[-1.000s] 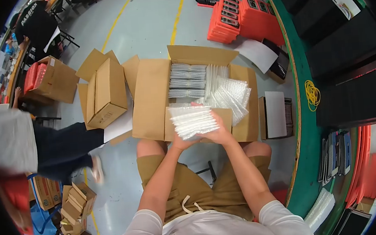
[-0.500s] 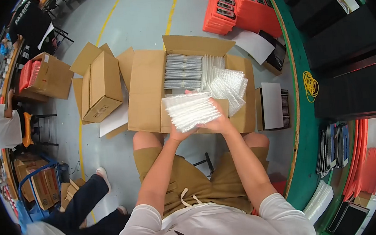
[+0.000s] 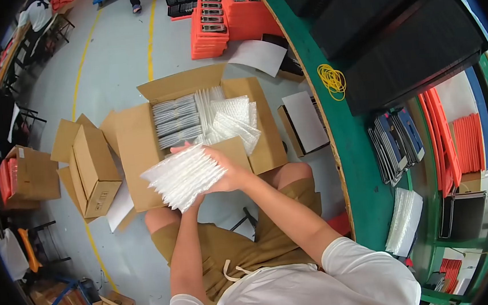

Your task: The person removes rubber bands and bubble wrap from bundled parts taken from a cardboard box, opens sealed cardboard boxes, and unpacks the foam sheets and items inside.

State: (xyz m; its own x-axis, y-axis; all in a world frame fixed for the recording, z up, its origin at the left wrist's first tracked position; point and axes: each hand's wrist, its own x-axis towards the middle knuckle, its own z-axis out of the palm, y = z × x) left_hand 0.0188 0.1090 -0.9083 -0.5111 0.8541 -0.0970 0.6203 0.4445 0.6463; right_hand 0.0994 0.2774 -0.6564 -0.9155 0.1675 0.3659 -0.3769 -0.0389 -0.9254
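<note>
A stack of clear bubble-wrap bags (image 3: 184, 177) rests in my hands above the near edge of an open cardboard box (image 3: 139, 158). My right hand (image 3: 226, 170) is closed along the stack's right side. My left hand (image 3: 196, 202) supports it from below, mostly hidden by the bags. Inside the box lie banded bundles of greyish flat bags (image 3: 177, 122) at the left. Loose bubble-wrap bags (image 3: 233, 124) overlap at the right, partly over the box's side.
Left of the box stands a second cardboard carton (image 3: 96, 172). A green bench (image 3: 368, 206) runs along my right, carrying black stacks (image 3: 383, 32) and a yellow cord coil (image 3: 331, 81). Red foam trays (image 3: 209, 32) are piled on the floor ahead.
My view has turned right, so the boxes appear further left. The stack stays in both hands and is now tilted differently. The nearby person's legs at lower left have left view.
</note>
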